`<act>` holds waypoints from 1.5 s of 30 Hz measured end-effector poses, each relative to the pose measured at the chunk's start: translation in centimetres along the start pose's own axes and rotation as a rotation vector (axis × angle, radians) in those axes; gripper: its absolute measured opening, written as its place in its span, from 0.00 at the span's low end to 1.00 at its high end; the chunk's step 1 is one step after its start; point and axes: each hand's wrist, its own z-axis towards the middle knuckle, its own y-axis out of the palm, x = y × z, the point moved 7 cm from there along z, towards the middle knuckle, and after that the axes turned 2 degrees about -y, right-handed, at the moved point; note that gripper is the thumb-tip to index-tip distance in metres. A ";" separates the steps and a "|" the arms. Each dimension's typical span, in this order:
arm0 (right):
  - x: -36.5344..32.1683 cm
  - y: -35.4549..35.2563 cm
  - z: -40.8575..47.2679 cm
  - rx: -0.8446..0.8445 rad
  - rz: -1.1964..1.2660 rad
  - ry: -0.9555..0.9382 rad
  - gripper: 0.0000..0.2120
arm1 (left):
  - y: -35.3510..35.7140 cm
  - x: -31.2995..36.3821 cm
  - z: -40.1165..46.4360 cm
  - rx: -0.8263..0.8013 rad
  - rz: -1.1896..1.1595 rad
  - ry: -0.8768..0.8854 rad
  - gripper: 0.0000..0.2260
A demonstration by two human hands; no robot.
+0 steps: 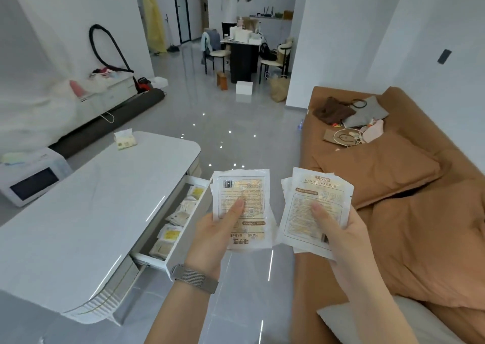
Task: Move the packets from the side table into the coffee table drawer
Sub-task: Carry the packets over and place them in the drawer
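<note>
My left hand grips a stack of white hand-warmer packets, thumb pressed on the top one. My right hand grips a second stack of the same packets, thumb on top as well. Both stacks hover above the floor between the coffee table and the sofa. The white coffee table stands at the left with its side drawer pulled out. Several packets lie inside the drawer in a row. The side table is out of view.
A brown sofa with cushions and clutter runs along the right. A tissue pack sits on the coffee table's far end. A white appliance stands on the floor at left. A person stands by a distant dining table.
</note>
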 end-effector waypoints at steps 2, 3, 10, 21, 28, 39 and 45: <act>0.4 1.8 4.4 -0.036 0.019 0.004 0.10 | -0.5 0.7 4.1 0.050 -0.017 0.005 0.12; 0.5 2.9 6.6 -0.059 0.025 0.008 0.11 | -0.8 1.0 6.1 0.084 -0.027 0.007 0.13; 1.6 12.0 20.1 -0.230 -0.050 0.067 0.09 | -4.1 4.7 17.5 0.248 -0.092 0.008 0.12; 9.8 36.0 35.6 -0.436 -0.018 0.159 0.08 | -20.4 10.6 34.5 0.483 -0.136 0.072 0.11; 14.9 46.5 43.4 -0.516 -0.059 0.187 0.10 | -29.2 11.3 42.6 0.560 -0.123 0.085 0.10; 36.2 49.7 51.2 -0.512 -0.207 0.403 0.39 | -37.2 -5.0 50.8 0.776 -0.212 -0.078 0.09; 52.6 46.3 53.9 -0.563 -0.420 0.596 0.24 | -39.7 -19.4 55.6 0.847 -0.254 -0.264 0.21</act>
